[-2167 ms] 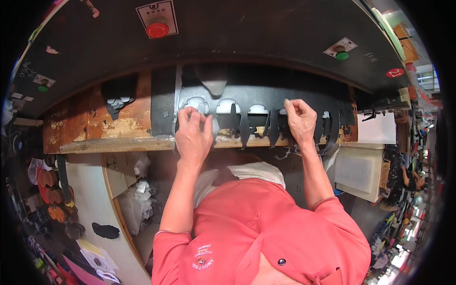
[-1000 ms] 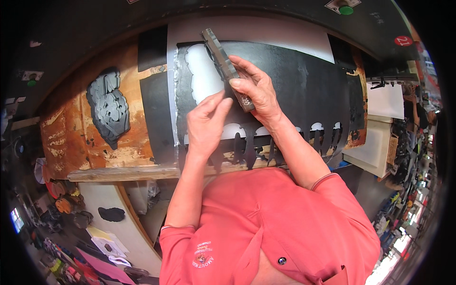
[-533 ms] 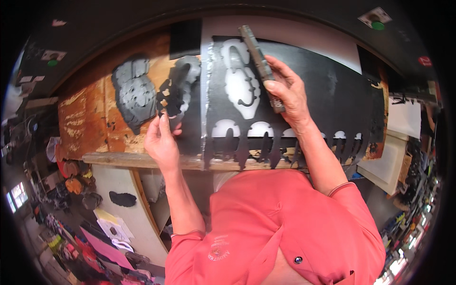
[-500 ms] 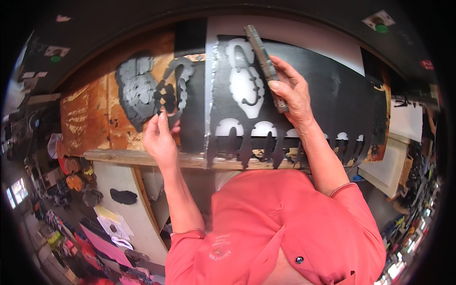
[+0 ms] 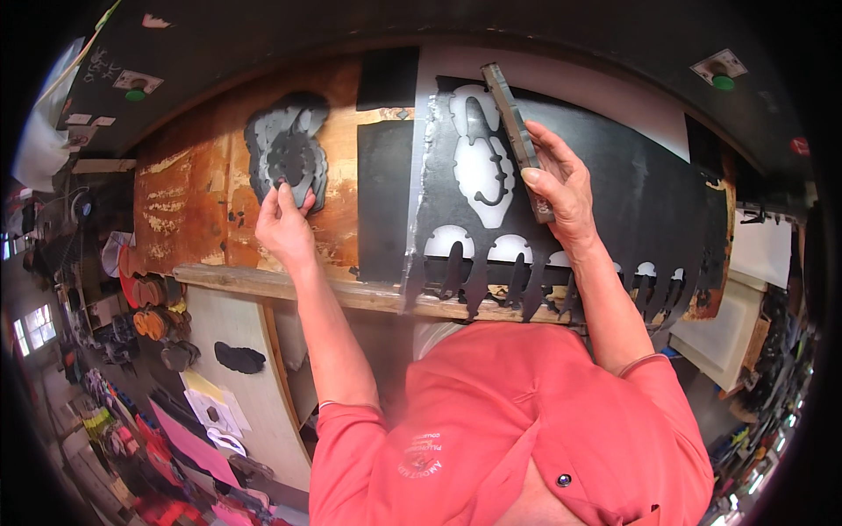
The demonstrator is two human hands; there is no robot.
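Stretching in from the left of the frame, the worn brown bench (image 5: 189,232) ends at a wooden rail (image 5: 210,280) below, which your left forearm crosses. Left of centre lies the stack of cut pieces (image 5: 261,145), brown wood showing on either side, its long axis running roughly up and down the frame. Your left hand (image 5: 287,230) pinches thumb and fingertips together on the lower end of a black piece (image 5: 294,158). Half a second ago that piece hung at the stack's right side, reaching across the dark panel (image 5: 383,210); now it overlaps the stack, too blurred for you to tell whether they touch. The panel's straight left edge borders the wood. Next comes your black sheet (image 5: 614,180), with white cut-outs (image 5: 481,171) left of its middle, the lower one narrowing toward the bottom of the frame. Just right of these, your right hand (image 5: 566,191) remains clamped on the long grey tool (image 5: 510,123), slanted from upper left to lower right, its far end toward the top of the frame. Beyond that hand, uncut black sheet continues rightward, notched along its lower edge.
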